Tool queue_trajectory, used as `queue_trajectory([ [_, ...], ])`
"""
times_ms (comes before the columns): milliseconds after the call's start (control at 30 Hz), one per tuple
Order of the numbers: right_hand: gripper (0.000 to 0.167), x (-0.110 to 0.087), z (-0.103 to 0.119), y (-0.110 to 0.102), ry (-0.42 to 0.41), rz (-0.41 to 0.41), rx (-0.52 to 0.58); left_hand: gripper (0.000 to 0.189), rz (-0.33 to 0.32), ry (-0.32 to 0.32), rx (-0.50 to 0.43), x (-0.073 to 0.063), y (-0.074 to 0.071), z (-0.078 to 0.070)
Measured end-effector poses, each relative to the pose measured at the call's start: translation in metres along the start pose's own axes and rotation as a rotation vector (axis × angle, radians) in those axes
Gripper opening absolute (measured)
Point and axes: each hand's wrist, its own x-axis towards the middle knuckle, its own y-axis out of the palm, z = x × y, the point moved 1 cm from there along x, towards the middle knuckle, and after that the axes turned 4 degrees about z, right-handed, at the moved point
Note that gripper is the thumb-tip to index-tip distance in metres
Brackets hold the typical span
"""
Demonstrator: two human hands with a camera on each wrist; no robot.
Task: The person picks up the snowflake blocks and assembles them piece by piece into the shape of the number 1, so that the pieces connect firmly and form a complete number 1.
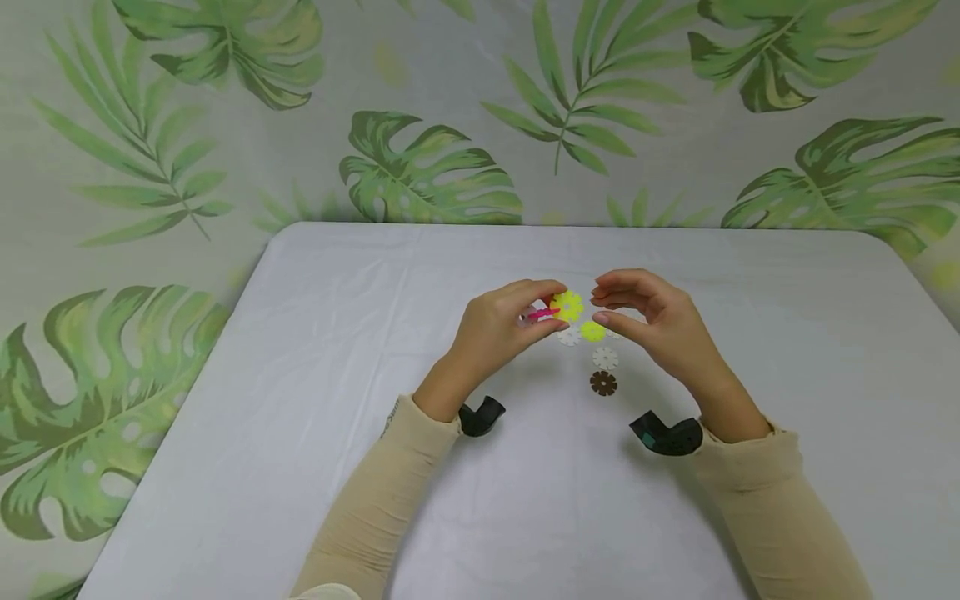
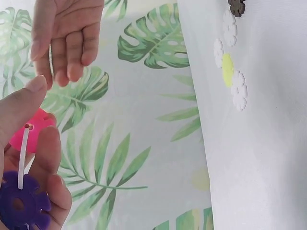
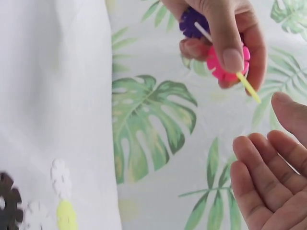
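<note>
The left hand [image 1: 498,323] has a pinching grip on a small joined cluster of notched plastic discs, raised above the surface [image 1: 225,467]. A yellow disc [image 1: 570,306] juts from the cluster toward the other hand. Next to it is a pink disc [image 3: 218,68], with the left thumb pressed against its face in the right wrist view. A white disc [image 2: 22,163], seen edge-on, bridges the pink one and a purple disc [image 2: 36,203] — both wrist views show this link, with the purple piece nearer the palm.

The right hand [image 1: 660,323] stands just beside the yellow end, apart from it. Its grip is spread: the fingers are loosely extended and close to one another, the thumb set away from them, the palm turned toward the cluster.

On the surface, beneath and between the hands, lie more discs. A flat yellow piece [image 1: 592,332] has a white piece [image 1: 568,337] on its left and a second white one [image 1: 614,335] on its right, the latter partly covered by the right thumb. Nearer the person come a third white one [image 1: 605,358] and then a brown disc [image 1: 596,384].

Beige sleeves [image 1: 382,492] cover both forearms, and a black device [image 1: 667,436] sits at each wrist — behind everything hangs a leaf-patterned backdrop [image 1: 435,167].
</note>
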Motion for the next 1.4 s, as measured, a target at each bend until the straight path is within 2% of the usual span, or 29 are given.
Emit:
queue_trajectory([
  [167,0.041,-0.009,-0.020,-0.011,0.035,0.002,-0.052,0.039,-0.004,0.000,-0.003,0.001,0.000,0.001],
  [300,0.042,-0.018,-0.041,-0.018,0.114,0.016,-0.090,0.039,-0.011,0.008,0.001,0.001,0.000,0.001],
  [500,0.042,-0.029,-0.063,-0.021,0.244,0.060,-0.131,0.039,-0.014,0.016,0.002,0.001,0.000,0.001],
  [767,0.045,-0.037,-0.093,-0.021,0.313,0.155,-0.078,0.039,0.002,0.005,0.005,0.001,0.000,0.001],
  [900,0.046,-0.040,-0.104,-0.018,0.357,0.199,-0.099,0.040,-0.001,0.005,0.007,0.000,-0.001,0.002],
  [1167,0.041,-0.043,-0.118,-0.011,0.350,0.256,-0.162,0.039,-0.003,0.002,0.009,0.001,-0.002,0.002],
  [1400,0.037,-0.044,-0.118,-0.009,0.315,0.298,-0.283,0.038,-0.015,0.009,0.011,0.000,-0.003,0.002],
])
